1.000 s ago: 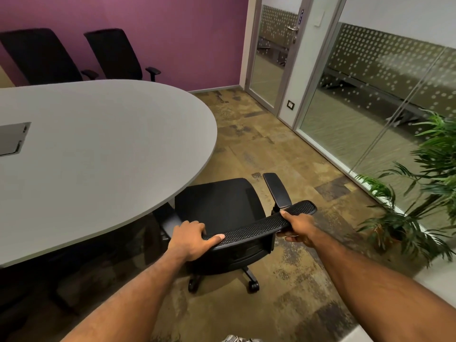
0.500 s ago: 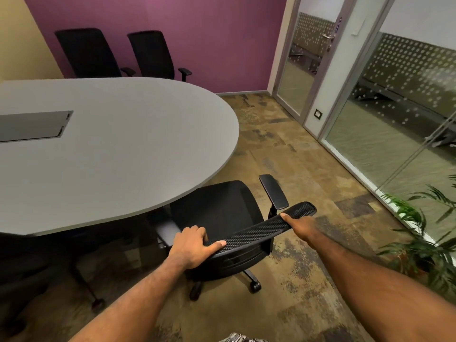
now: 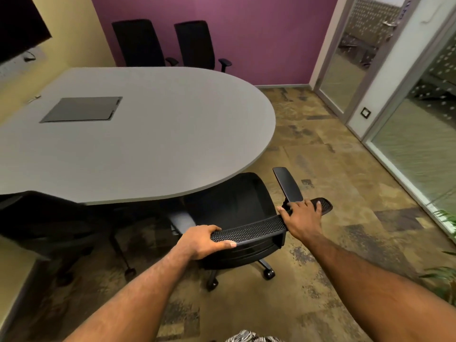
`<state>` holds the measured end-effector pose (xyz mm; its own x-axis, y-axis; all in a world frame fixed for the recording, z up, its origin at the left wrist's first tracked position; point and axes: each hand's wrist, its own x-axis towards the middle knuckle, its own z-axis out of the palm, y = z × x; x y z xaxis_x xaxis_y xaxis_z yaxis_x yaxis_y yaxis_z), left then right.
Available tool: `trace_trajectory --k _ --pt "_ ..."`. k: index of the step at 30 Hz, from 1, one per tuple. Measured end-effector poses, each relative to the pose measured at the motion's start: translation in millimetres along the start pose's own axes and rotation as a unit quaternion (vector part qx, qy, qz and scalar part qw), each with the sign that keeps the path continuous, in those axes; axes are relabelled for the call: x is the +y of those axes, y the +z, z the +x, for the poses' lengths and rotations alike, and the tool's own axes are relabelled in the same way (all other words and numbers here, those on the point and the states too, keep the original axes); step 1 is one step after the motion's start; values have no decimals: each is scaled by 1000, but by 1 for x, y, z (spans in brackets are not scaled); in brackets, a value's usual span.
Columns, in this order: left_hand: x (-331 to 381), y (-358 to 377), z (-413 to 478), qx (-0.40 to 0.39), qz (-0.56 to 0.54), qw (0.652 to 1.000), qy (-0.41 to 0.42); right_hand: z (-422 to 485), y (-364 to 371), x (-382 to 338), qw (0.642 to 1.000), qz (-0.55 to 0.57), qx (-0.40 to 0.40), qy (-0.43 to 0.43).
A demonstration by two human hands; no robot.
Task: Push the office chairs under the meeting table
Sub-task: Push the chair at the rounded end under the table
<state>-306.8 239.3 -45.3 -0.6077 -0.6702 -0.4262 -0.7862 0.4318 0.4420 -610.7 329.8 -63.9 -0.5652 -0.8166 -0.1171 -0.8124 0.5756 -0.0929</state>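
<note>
Both hands are on the mesh backrest (image 3: 249, 232) of the black office chair (image 3: 237, 201): the left hand (image 3: 202, 239) grips its left end, fingers curled over the top edge and thumb on the near side. The right hand (image 3: 304, 217) lies over the right end with fingers spread and nearly straight, just beside the armrest (image 3: 288, 185). That chair's seat is partly under the near right curve of the grey meeting table (image 3: 160, 134), its backrest and wheels outside, while two far chairs (image 3: 138, 43) stand at the table's far side by the purple wall.

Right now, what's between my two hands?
In the head view, the office chair's mesh backrest spans from the left hand to the right hand.
</note>
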Motion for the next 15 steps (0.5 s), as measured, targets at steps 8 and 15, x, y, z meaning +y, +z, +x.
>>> trace_trajectory --k 8,15 --pt "-12 -5 -4 15 -4 1000 -21 9 -2 -19 999 -23 10 -28" --pt "-22 -12 -10 22 -34 998 -42 13 -5 -38 999 -20 -8 -36"
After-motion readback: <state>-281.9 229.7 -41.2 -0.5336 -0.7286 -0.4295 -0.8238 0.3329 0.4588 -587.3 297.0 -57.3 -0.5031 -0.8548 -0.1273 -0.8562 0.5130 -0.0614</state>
